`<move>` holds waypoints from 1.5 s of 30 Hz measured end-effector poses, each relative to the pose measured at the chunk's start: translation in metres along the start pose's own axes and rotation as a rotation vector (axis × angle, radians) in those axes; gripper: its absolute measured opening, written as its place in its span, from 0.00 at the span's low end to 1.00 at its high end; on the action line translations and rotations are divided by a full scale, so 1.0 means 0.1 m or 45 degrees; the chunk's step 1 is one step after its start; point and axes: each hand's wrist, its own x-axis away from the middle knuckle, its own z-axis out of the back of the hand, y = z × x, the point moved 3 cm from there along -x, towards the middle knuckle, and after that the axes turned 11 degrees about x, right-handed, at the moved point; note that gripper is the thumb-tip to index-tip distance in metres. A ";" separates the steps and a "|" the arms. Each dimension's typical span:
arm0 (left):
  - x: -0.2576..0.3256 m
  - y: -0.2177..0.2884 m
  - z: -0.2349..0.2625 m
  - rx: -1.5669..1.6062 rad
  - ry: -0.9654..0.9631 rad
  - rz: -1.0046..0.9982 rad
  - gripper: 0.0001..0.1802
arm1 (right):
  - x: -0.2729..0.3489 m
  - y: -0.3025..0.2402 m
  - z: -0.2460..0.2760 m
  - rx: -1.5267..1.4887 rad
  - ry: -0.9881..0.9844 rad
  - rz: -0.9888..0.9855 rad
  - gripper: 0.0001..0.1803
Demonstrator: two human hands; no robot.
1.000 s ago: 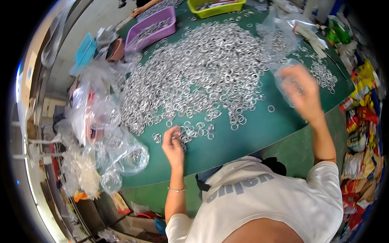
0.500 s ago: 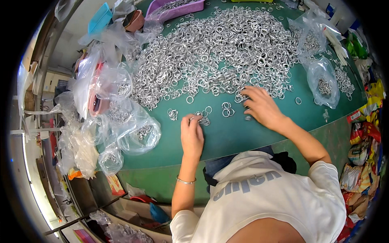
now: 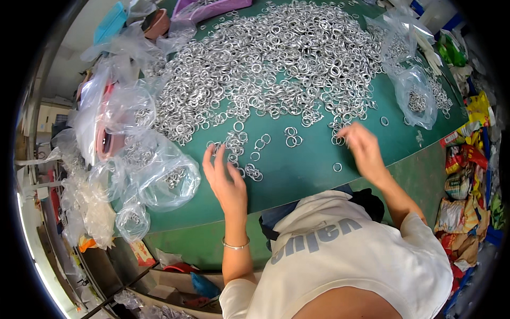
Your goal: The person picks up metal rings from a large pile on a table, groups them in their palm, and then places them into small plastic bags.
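A broad heap of silver metal rings [image 3: 287,58] covers the far part of the green table. My left hand [image 3: 228,186] is open, its fingers spread with the tips at a small cluster of rings [image 3: 235,144] drawn off the heap. Beside its thumb lies a little pile of rings [image 3: 254,171]. My right hand [image 3: 365,151] is smeared by motion; its bent fingers are beside some rings [image 3: 338,139] at the heap's near edge, and whether they grip any cannot be told. A single ring [image 3: 337,167] lies left of that wrist. Between the hands sits another small group of rings [image 3: 292,137].
Clear plastic bags [image 3: 172,175] holding rings crowd the table's left side. Another bag of rings [image 3: 417,101] lies at the right. A purple tray [image 3: 212,10] stands at the back left. Colourful packets [image 3: 459,181] are piled beyond the table's right edge.
My left hand has moved left and its fingers have spread. The right hand has shifted right. More rings now lie loose near the left fingers, and the view has shifted slightly.
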 end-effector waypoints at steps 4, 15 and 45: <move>0.19 0.15 -0.13 -0.129 -0.175 0.021 0.22 | 0.25 -0.14 -0.33 0.337 -0.230 0.617 0.09; 0.26 -0.19 -0.13 0.085 -0.146 0.066 0.18 | -0.50 0.12 -0.11 0.390 0.200 0.171 0.07; -0.35 -0.06 -0.44 0.377 -0.209 -0.044 0.09 | -0.95 -0.29 -0.53 0.391 -0.145 0.269 0.13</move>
